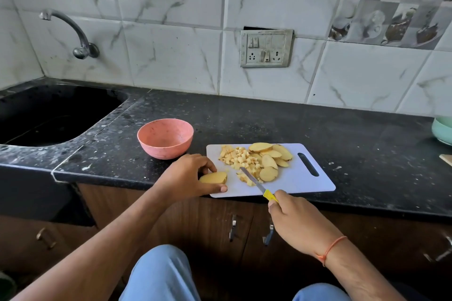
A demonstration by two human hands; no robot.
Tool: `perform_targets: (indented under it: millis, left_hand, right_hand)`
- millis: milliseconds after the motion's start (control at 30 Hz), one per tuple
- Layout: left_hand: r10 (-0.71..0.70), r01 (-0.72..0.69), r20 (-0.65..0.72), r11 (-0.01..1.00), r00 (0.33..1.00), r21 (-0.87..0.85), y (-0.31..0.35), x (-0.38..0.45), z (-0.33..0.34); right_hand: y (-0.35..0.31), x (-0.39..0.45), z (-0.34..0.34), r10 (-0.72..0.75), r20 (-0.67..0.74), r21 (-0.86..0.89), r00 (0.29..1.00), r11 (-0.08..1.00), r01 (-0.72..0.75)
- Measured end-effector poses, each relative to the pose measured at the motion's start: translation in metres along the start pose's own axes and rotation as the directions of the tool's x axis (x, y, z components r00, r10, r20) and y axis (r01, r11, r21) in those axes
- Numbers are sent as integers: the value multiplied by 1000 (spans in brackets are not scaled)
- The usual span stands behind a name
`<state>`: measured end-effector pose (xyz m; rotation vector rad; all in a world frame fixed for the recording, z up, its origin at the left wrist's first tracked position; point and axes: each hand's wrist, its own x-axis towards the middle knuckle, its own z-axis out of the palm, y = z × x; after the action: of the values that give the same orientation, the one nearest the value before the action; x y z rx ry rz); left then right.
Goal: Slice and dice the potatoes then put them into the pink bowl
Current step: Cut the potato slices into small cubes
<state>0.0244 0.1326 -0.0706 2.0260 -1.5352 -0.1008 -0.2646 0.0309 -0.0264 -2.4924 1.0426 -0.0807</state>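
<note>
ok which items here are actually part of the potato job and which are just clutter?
In the job: potato piece held by left hand; knife in right hand; slices; diced pile; cutting board; pink bowl.

Lying about: green bowl, tap, sink, socket panel.

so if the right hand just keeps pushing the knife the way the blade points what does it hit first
Most likely the diced potato: the knife in the right hand points up and left across the cutting board, its tip already at the loose cubes. The pink bowl lies further that way, though depth is uncertain.
</note>
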Motion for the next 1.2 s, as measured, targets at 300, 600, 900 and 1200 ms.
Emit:
perform_targets:
  millis: [300,600,900,1200]
  left_hand:
    - [-15,14,-3,990,1000,-142,-10,-11,-2]
    - [-99,93,-20,974,995,-207,-8,-10,3]
    - [-104,98,-20,976,994,-196,-5,-9,3]
    - [-137,128,-24,965,990,-231,-3,-10,3]
  right_hand:
    - [-15,21,13,-127,-173,-179,977,979,95]
    - [-15,30,17,-78,-201,-234,976,972,30]
    - [-20,29,19,-62,-193,-203,979,979,23]
    - [-39,20,27,-151,-229,-127,962,984,125]
